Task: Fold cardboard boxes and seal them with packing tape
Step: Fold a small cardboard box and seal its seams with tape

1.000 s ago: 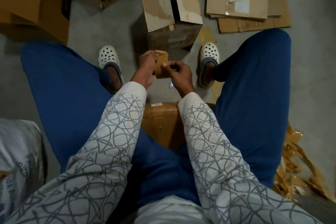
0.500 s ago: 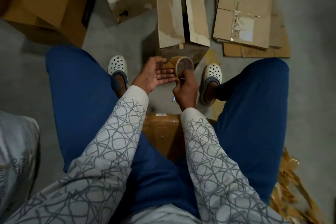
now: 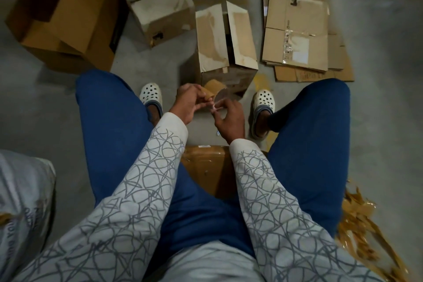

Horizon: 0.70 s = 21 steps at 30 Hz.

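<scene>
You're sitting with the tape roll (image 3: 216, 91) held up between your knees, right over the floor in front of the open box (image 3: 225, 52). Your left hand (image 3: 187, 104) is curled around the roll's near side, thumb and fingers pinching its edge, which looks like it's there to keep the roll steady. Your right hand (image 3: 230, 119) is closed in a pinch right at the roll's rim, fingertips (image 3: 216, 107) on something pale and thin. My guess is that's the loose tape end you're picking at, but it's too small to say for sure.

The box sits just past your hands, between your shoes, with both top flaps standing up and a gap down the middle, so nothing's sealed yet. Makes sense to get the tape started before folding those down.

Flat cardboard (image 3: 297, 32) is stacked to the right, probably the next ones to fold. Two more boxes sit off to the left, well apart from you.
</scene>
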Each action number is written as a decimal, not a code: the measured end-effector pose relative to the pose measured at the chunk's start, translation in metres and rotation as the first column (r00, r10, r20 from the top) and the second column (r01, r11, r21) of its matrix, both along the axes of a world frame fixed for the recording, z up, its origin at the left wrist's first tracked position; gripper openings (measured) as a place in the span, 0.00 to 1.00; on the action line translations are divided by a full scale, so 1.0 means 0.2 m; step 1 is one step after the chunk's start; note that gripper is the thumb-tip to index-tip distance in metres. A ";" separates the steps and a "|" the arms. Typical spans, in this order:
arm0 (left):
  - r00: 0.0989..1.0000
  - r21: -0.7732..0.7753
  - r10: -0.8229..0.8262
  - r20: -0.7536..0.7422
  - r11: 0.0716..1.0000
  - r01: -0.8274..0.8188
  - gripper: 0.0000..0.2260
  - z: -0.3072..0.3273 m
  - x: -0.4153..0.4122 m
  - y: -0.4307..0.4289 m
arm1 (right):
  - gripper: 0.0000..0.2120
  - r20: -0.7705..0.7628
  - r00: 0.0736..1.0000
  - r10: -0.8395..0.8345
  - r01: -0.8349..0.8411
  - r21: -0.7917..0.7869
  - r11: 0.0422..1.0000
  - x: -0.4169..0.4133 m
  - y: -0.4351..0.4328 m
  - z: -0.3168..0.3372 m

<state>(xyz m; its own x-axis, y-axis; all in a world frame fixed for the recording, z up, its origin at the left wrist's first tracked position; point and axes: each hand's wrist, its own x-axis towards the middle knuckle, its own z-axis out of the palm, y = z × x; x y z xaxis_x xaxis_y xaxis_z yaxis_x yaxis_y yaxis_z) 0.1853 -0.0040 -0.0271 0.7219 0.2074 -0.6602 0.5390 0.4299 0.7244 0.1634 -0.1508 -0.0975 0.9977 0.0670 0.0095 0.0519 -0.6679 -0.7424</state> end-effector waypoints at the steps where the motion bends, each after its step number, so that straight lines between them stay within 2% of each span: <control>1: 0.998 0.163 -0.061 -0.005 0.985 0.061 0.09 0.00 -0.01 0.00 | 0.13 -0.045 0.999 -0.015 0.015 -0.001 1.000 -0.01 0.00 0.01; 3: 0.979 0.481 -0.197 -0.051 0.854 0.197 0.10 0.01 -0.03 0.00 | 0.18 -0.088 0.991 -0.100 0.101 0.009 0.995 -0.01 -0.02 0.04; 4: 0.963 0.583 -0.263 -0.063 0.773 0.250 0.09 0.01 -0.04 0.00 | 0.22 -0.091 0.988 -0.128 0.130 0.015 0.991 -0.01 -0.02 0.06; 6: 0.921 0.686 -0.386 -0.047 0.658 0.310 0.10 0.01 -0.07 0.00 | 0.33 -0.133 0.989 -0.066 0.073 0.049 0.996 -0.02 -0.03 0.08; 8: 0.886 0.734 -0.464 -0.019 0.595 0.327 0.15 0.03 -0.10 -0.01 | 0.40 -0.194 0.978 0.076 -0.065 0.060 0.996 -0.03 -0.03 0.09; 10: 0.847 0.756 -0.532 0.000 0.554 0.348 0.17 0.05 -0.12 -0.03 | 0.37 -0.199 0.965 0.168 -0.162 0.046 0.986 -0.02 -0.03 0.11; 12: 0.791 0.783 -0.612 0.022 0.502 0.367 0.18 0.10 -0.12 -0.03 | 0.29 -0.182 0.962 0.204 -0.200 0.037 0.979 0.06 -0.05 0.19; 14: 0.735 0.813 -0.677 0.039 0.449 0.370 0.18 0.18 -0.07 -0.01 | 0.26 -0.202 0.942 0.269 -0.281 -0.034 0.959 0.21 -0.08 0.30; 17: 0.746 0.832 -0.660 0.086 0.460 0.311 0.18 0.27 0.08 0.04 | 0.28 -0.245 0.884 0.399 -0.442 -0.157 0.883 0.44 -0.10 0.48; 21: 0.851 0.695 -0.514 0.110 0.651 0.304 0.20 0.35 0.38 0.11 | 0.32 -0.217 0.837 0.502 -0.544 -0.227 0.808 0.75 -0.15 0.67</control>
<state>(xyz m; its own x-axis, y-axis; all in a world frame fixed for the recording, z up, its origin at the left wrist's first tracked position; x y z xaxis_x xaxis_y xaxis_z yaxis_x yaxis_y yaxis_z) 0.2619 0.0174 0.0428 0.9603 0.1325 -0.2457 0.2786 -0.4015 0.8725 0.3127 -0.1811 0.0356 0.7993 0.5580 -0.2230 0.3607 -0.7424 -0.5646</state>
